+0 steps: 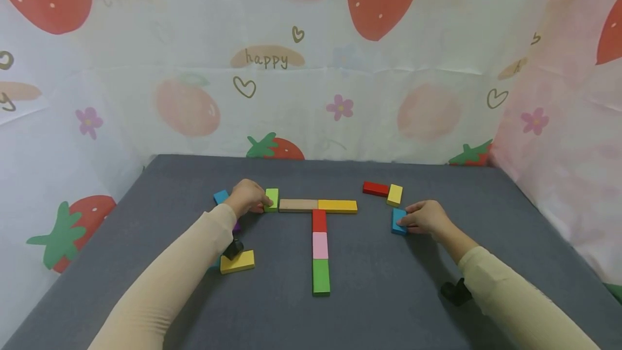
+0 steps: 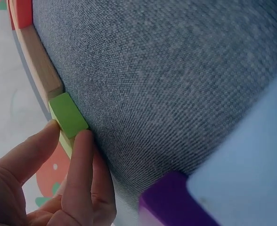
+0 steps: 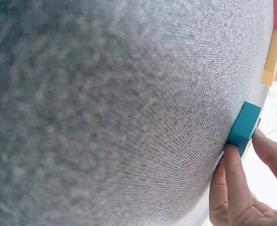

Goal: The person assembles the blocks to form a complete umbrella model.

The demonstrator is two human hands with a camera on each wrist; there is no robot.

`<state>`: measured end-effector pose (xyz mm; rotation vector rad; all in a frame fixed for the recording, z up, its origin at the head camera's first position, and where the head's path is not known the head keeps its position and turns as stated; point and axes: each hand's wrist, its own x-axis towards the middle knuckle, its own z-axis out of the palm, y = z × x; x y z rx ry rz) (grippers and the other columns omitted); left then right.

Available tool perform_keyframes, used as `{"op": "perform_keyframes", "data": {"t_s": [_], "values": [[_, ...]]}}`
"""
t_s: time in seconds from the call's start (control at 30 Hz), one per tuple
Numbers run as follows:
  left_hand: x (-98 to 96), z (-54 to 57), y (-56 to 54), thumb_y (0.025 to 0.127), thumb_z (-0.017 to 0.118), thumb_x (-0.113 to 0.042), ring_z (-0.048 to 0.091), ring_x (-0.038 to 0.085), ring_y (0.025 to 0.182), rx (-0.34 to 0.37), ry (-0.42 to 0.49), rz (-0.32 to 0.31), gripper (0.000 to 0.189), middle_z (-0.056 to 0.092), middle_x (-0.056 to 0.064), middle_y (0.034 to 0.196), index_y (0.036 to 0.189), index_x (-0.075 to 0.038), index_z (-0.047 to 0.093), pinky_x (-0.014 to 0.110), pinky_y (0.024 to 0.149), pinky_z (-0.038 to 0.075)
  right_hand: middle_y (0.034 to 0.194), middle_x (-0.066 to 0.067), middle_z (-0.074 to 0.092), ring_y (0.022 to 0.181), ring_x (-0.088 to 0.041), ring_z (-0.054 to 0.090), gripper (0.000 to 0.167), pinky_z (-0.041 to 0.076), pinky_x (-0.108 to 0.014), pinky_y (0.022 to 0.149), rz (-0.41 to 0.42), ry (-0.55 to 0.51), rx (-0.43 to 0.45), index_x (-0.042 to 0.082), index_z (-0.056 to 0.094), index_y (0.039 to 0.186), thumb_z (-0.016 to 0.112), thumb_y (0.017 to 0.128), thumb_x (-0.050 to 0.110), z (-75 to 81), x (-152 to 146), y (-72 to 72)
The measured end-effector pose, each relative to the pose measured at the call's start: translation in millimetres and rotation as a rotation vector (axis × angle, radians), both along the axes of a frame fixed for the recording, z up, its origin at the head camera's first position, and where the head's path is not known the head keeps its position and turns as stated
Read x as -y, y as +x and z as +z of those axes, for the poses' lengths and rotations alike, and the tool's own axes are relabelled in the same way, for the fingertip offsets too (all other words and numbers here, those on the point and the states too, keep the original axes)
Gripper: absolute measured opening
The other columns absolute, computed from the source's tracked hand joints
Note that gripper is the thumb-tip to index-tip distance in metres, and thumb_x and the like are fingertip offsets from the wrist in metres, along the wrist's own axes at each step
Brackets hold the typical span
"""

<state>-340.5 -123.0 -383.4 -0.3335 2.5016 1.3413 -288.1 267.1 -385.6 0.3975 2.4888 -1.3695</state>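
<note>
My left hand (image 1: 247,197) pinches a light green block (image 1: 272,199) between thumb and fingers, at the left end of a row. That block sits close beside a plain wooden block (image 1: 298,206), which meets an orange-yellow block (image 1: 337,207). Below their joint runs a column: a red block (image 1: 319,220), a pink block (image 1: 320,245) and a green block (image 1: 320,277). Over on the right, my right hand (image 1: 430,217) grips a blue block (image 1: 398,221) by its sides; the right wrist view shows the thumb and fingertips at its near end (image 3: 244,123).
Behind the blue block lie another red block (image 1: 376,188) and a yellow block (image 1: 395,195). Around the left forearm are a second blue block (image 1: 221,196), a partly hidden purple block (image 2: 176,197) and a yellow block (image 1: 237,262). A strawberry-print curtain (image 1: 311,112) borders the grey tabletop (image 1: 369,307).
</note>
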Motion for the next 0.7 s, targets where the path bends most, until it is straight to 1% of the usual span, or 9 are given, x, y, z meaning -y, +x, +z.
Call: {"op": "perform_keyframes", "data": {"t_s": [0.13, 0.23, 0.43, 0.7], "values": [[-0.5, 0.1, 1.4, 0.088, 0.071, -0.001, 0.065, 0.023, 0.101, -0.001, 0.009, -0.007, 0.038, 0.056, 0.025, 0.131, 0.123, 0.012, 0.062, 0.025, 0.076, 0.061, 0.138, -0.031, 0.049, 0.090, -0.014, 0.065, 0.054, 0.061, -0.030, 0.079, 0.004, 0.007, 0.005, -0.013, 0.050, 0.136, 0.072, 0.088, 0.002, -0.2, -0.2, 0.4], [-0.3, 0.3, 2.0, 0.088, 0.071, -0.001, 0.065, 0.024, 0.103, -0.004, 0.007, -0.017, 0.040, 0.055, 0.025, 0.133, 0.125, 0.012, 0.061, 0.025, 0.077, 0.061, 0.140, -0.030, 0.048, 0.092, -0.014, 0.065, 0.054, 0.061, -0.030, 0.079, 0.003, 0.007, 0.008, -0.012, 0.051, 0.136, 0.072, 0.089, 0.003, -0.4, -0.4, 0.5], [0.2, 0.3, 2.4, 0.088, 0.071, -0.001, 0.066, 0.023, 0.101, -0.002, 0.018, -0.026, 0.043, 0.053, 0.026, 0.135, 0.127, 0.012, 0.059, 0.025, 0.077, 0.061, 0.138, -0.030, 0.050, 0.088, -0.012, 0.065, 0.052, 0.061, -0.029, 0.078, 0.001, 0.015, 0.005, -0.012, 0.052, 0.135, 0.072, 0.089, 0.003, -0.5, -0.3, 0.1], [-0.4, 1.1, 2.3, 0.088, 0.072, -0.001, 0.064, 0.019, 0.094, 0.007, 0.024, -0.022, 0.044, 0.054, 0.025, 0.135, 0.128, 0.011, 0.059, 0.023, 0.074, 0.060, 0.129, -0.028, 0.057, 0.083, -0.010, 0.066, 0.052, 0.062, -0.030, 0.077, -0.003, 0.015, -0.013, -0.013, 0.053, 0.132, 0.073, 0.087, 0.001, -2.7, -0.3, -0.8]]}}
